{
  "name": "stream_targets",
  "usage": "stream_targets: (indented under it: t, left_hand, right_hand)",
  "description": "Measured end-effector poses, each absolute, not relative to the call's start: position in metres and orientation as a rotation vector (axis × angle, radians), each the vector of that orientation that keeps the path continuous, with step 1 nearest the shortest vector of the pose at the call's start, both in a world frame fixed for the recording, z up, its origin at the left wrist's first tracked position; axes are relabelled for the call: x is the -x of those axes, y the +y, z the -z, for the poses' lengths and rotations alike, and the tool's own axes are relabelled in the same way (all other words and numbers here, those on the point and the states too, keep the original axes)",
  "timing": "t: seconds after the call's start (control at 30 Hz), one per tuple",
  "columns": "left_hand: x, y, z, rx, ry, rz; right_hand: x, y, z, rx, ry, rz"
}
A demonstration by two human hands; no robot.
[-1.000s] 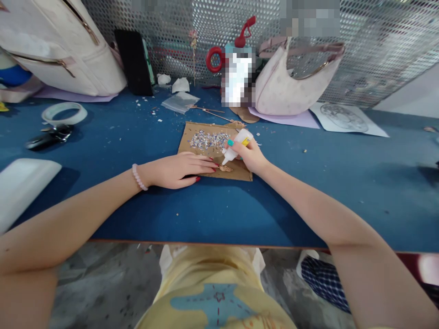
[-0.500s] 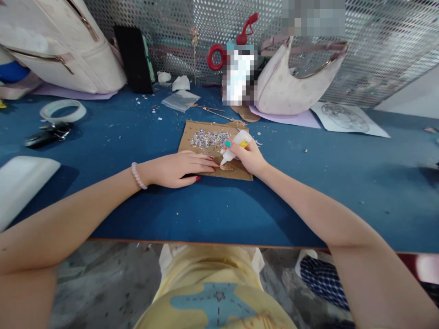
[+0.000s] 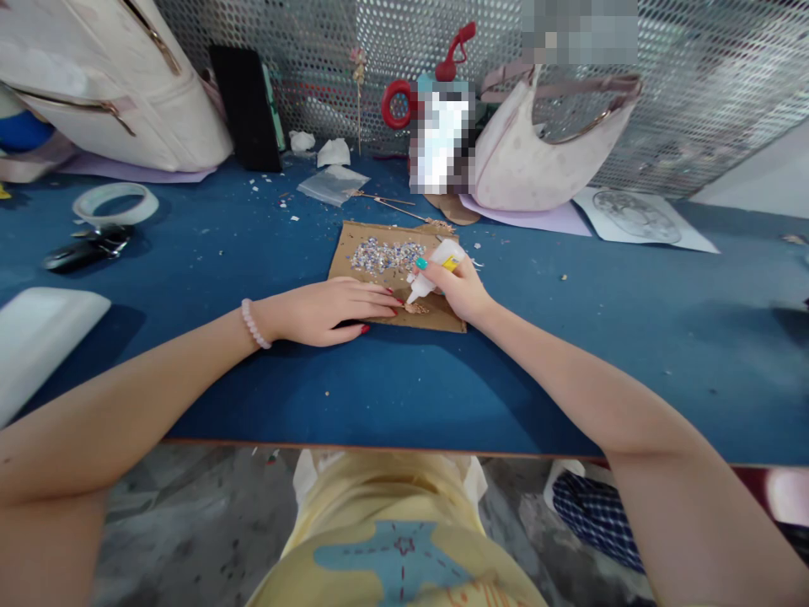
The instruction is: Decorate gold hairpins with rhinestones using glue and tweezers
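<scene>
A small white glue bottle (image 3: 436,268) is gripped in the right hand (image 3: 458,287), fingers closed around it, nozzle tilted down toward a small golden piece (image 3: 415,308) lying on a brown cardboard sheet (image 3: 442,315). The nozzle tip is seen just above the piece; contact cannot be told. The left hand (image 3: 329,312) is laid flat and open on the cardboard's near left edge, fingertips just beside the piece, nothing clasped. A heap of glittery chips (image 3: 385,255) is spread on the cardboard beyond both hands. The cardboard is carried by the blue table (image 3: 569,371). Farther left of the left hand, a tape roll (image 3: 116,203) is noted.
</scene>
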State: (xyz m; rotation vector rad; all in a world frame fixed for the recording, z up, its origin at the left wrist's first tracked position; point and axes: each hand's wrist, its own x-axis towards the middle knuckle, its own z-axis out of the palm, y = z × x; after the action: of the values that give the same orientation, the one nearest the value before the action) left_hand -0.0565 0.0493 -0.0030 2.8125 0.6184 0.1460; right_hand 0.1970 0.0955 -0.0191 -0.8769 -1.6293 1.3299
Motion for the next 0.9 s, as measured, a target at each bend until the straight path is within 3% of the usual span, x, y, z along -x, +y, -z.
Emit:
stream_targets:
  t: [0.9]
  left_hand:
    - [0.0567, 0.0491, 0.0039, -2.803, 0.619, -0.178]
  right_hand:
    - [-0.1955, 0.0935, 0.0160, 0.920, -1.607, -1.328]
